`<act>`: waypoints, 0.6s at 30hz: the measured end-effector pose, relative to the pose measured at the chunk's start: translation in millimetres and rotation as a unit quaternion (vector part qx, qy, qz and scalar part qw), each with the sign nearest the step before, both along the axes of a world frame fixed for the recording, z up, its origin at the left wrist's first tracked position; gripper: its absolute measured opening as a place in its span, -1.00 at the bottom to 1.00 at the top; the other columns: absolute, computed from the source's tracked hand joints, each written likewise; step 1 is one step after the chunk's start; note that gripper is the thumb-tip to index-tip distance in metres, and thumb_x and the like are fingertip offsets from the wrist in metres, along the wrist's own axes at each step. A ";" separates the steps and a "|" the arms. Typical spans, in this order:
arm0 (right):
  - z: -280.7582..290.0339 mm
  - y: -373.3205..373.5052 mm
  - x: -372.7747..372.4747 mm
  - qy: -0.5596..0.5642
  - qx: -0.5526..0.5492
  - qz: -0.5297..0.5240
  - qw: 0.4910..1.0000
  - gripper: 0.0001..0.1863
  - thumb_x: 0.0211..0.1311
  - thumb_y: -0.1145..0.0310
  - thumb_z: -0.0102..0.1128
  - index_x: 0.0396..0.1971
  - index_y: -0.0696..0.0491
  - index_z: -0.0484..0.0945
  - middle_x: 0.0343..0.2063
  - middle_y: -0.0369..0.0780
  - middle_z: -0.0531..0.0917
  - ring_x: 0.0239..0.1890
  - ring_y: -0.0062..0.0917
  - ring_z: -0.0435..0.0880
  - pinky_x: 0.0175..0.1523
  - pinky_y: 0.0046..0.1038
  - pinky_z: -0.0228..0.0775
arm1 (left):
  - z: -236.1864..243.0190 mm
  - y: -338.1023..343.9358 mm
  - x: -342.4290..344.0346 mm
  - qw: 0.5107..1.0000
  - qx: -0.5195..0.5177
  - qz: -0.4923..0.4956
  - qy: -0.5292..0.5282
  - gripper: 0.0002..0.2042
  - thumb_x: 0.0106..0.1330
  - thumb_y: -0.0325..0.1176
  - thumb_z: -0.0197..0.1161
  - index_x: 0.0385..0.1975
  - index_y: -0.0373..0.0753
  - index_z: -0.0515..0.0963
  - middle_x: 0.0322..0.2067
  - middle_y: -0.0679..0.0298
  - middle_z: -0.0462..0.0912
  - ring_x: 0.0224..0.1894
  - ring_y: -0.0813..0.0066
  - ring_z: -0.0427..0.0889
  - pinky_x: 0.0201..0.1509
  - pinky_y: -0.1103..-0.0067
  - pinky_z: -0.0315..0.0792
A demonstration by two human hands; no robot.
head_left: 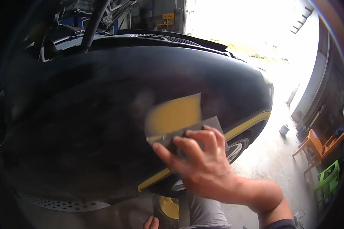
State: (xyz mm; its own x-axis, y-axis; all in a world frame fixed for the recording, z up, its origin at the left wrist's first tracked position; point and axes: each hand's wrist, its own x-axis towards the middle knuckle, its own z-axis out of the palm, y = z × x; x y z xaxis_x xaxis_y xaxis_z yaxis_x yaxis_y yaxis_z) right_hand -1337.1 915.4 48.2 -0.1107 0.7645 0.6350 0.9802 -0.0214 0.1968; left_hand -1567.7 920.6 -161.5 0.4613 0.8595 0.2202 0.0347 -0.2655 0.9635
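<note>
My right hand grips a flat grey putty spreader, fingers spread along its upper face. The spreader's edge lies against the lower side of a yellow putty patch on the dark car body panel. At the bottom, my left hand shows only its fingertips. They are closed at the edge of a dark flat board, which carries a smear of yellow putty. The rest of that hand is out of view.
A yellow strip follows the wheel arch above a wheel. Below the panel sits a perforated light trim piece. Rightward on the floor stand a small can, an orange chair and something green. Bright daylight fills the doorway.
</note>
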 end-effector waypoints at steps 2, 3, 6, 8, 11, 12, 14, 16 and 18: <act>-12.7 -8.8 1.7 -0.016 -0.020 0.005 1.000 -0.39 -0.02 0.31 0.16 0.16 -0.15 0.46 -0.10 -0.27 0.42 0.02 -0.32 0.33 0.17 -0.06 0.11 | -0.2 1.4 1.5 1.000 0.006 -0.005 -0.001 -0.71 0.19 -0.58 0.24 -0.07 -0.45 0.53 -0.14 -0.16 0.58 -0.13 -0.10 0.58 0.03 0.26 0.48; -17.8 -13.9 2.8 -0.025 -0.029 0.006 0.999 -0.40 -0.02 0.30 0.16 0.16 -0.14 0.47 -0.10 -0.26 0.42 0.01 -0.33 0.34 0.17 -0.08 0.13 | -0.5 1.2 1.7 1.000 0.007 -0.008 -0.002 -0.71 0.19 -0.58 0.24 -0.07 -0.45 0.53 -0.14 -0.16 0.58 -0.13 -0.10 0.58 0.03 0.26 0.48; -13.4 -29.5 7.0 -0.033 -0.066 0.009 0.997 -0.40 -0.04 0.29 0.19 0.15 -0.12 0.48 -0.11 -0.25 0.44 -0.01 -0.33 0.38 0.15 -0.13 0.17 | -0.1 0.5 3.8 1.000 0.012 -0.016 -0.007 -0.71 0.19 -0.58 0.24 -0.07 -0.45 0.53 -0.14 -0.16 0.58 -0.13 -0.10 0.58 0.03 0.26 0.47; -1.5 -38.0 14.0 -0.013 -0.060 0.033 0.998 -0.39 -0.06 0.32 0.22 0.13 -0.08 0.48 -0.12 -0.22 0.46 -0.04 -0.30 0.42 0.09 -0.17 0.25 | 1.5 1.9 4.9 1.000 0.018 -0.017 -0.008 -0.71 0.20 -0.58 0.24 -0.07 -0.46 0.53 -0.14 -0.16 0.58 -0.12 -0.10 0.58 0.03 0.26 0.47; 15.9 -26.5 38.0 -0.037 0.086 0.053 0.994 -0.44 -0.03 0.47 0.21 0.10 -0.04 0.49 -0.14 -0.19 0.46 -0.06 -0.30 0.44 -0.02 -0.17 0.34 | 1.7 2.3 1.4 1.000 0.024 -0.010 -0.003 -0.71 0.20 -0.58 0.24 -0.07 -0.46 0.53 -0.13 -0.16 0.58 -0.12 -0.10 0.58 0.03 0.26 0.47; 20.8 -20.1 40.9 -0.021 0.114 0.042 0.992 -0.43 -0.11 0.59 0.30 0.02 -0.11 0.57 -0.14 -0.19 0.48 -0.05 -0.27 0.46 -0.01 -0.17 0.36 | 1.8 2.8 1.5 1.000 0.023 -0.011 -0.001 -0.71 0.20 -0.59 0.24 -0.07 -0.46 0.53 -0.13 -0.16 0.58 -0.12 -0.10 0.57 0.04 0.26 0.47; 30.9 -8.1 51.8 -0.046 0.111 0.031 0.992 -0.43 -0.02 0.50 0.23 0.10 -0.14 0.50 -0.11 -0.21 0.44 -0.04 -0.28 0.42 0.01 -0.17 0.32 | 3.0 3.6 4.7 1.000 0.024 -0.011 0.003 -0.71 0.20 -0.59 0.24 -0.07 -0.46 0.53 -0.13 -0.16 0.58 -0.12 -0.10 0.57 0.04 0.26 0.47; 34.2 6.3 49.9 -0.032 0.099 0.035 0.994 -0.41 -0.03 0.49 0.23 0.11 -0.21 0.50 -0.07 -0.22 0.41 -0.01 -0.24 0.37 0.08 -0.14 0.25 | 4.5 4.9 1.8 0.999 0.030 0.001 0.013 -0.71 0.20 -0.59 0.24 -0.06 -0.46 0.53 -0.13 -0.16 0.58 -0.12 -0.10 0.57 0.04 0.26 0.47; 30.5 6.7 46.9 -0.012 0.090 0.024 0.996 -0.40 -0.04 0.48 0.23 0.11 -0.24 0.49 -0.06 -0.22 0.40 0.01 -0.25 0.35 0.11 -0.12 0.22 | 2.0 4.7 3.4 0.999 0.029 -0.002 0.018 -0.71 0.20 -0.59 0.24 -0.06 -0.46 0.53 -0.13 -0.16 0.58 -0.12 -0.10 0.57 0.04 0.26 0.47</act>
State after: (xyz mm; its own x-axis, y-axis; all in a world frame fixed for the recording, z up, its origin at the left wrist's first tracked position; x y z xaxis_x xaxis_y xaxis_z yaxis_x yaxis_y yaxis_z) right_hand -1290.2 922.1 78.7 -0.1609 0.6314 0.7585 0.9759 -0.0128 0.2177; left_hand -1564.4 925.3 -159.5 0.4735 0.8439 0.2523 0.0684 -0.3208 0.9447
